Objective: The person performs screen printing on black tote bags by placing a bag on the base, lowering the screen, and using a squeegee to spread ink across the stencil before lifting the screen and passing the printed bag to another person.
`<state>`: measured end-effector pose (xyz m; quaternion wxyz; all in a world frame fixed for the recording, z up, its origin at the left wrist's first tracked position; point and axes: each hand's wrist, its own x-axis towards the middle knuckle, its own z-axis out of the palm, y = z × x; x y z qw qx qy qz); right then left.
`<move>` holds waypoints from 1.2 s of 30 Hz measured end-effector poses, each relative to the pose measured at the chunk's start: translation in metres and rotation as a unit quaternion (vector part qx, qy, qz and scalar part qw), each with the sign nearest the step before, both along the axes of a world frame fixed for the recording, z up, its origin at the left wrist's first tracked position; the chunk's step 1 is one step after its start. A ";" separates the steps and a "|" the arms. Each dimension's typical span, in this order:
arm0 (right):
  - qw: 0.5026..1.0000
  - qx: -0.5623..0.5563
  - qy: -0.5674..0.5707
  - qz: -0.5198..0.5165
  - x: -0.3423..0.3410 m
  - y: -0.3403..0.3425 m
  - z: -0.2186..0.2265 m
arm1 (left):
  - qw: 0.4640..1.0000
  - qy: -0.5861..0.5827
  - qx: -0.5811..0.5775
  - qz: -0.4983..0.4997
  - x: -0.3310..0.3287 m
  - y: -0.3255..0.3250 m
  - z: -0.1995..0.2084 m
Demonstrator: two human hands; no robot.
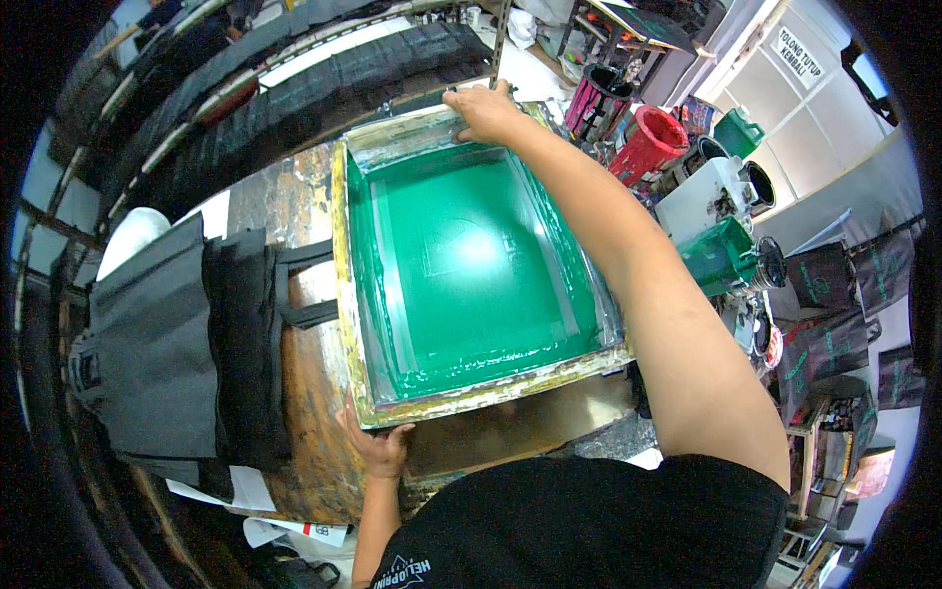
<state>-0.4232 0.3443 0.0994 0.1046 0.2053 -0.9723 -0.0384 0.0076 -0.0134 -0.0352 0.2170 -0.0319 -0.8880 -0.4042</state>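
A screen printing frame (493, 386) with a paint-smeared wooden rim and a green screen (442, 265) fills the middle of the head view. My right arm reaches across its right side, and my right hand (483, 113) is closed over the far rim near the far right corner. At the near left corner, my left hand (378, 450) grips the frame from the outside and below, its fingers partly hidden under the rim. Black straps of a dark fabric bag (260, 329) run up to the frame's left side. What lies beneath the screen is hidden.
A stack of dark fabric bags (147, 344) lies left on a stained wooden table (312, 393). To the right stand a red bucket (650, 142), a green jug (738, 133) and a white container (702, 196). Racks with dark fabric (324, 93) line the far left.
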 end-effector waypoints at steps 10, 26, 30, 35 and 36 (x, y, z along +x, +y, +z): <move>0.993 -0.100 -0.040 -0.051 0.023 0.012 0.018 | 0.991 -0.007 -0.130 0.018 -0.007 0.005 0.026; 0.982 -0.064 0.176 -0.019 0.068 0.004 -0.024 | 0.956 0.074 -0.277 -0.052 -0.118 0.027 0.135; 0.979 -0.038 0.190 -0.054 0.073 -0.001 -0.050 | 0.943 0.143 -0.276 -0.116 -0.225 0.064 0.146; 0.974 -0.071 0.213 0.005 0.062 0.012 -0.048 | 0.922 0.129 -0.342 -0.127 -0.361 0.115 0.118; 0.978 -0.073 0.197 0.005 0.058 0.014 -0.047 | 0.913 0.133 -0.371 -0.108 -0.376 0.122 0.107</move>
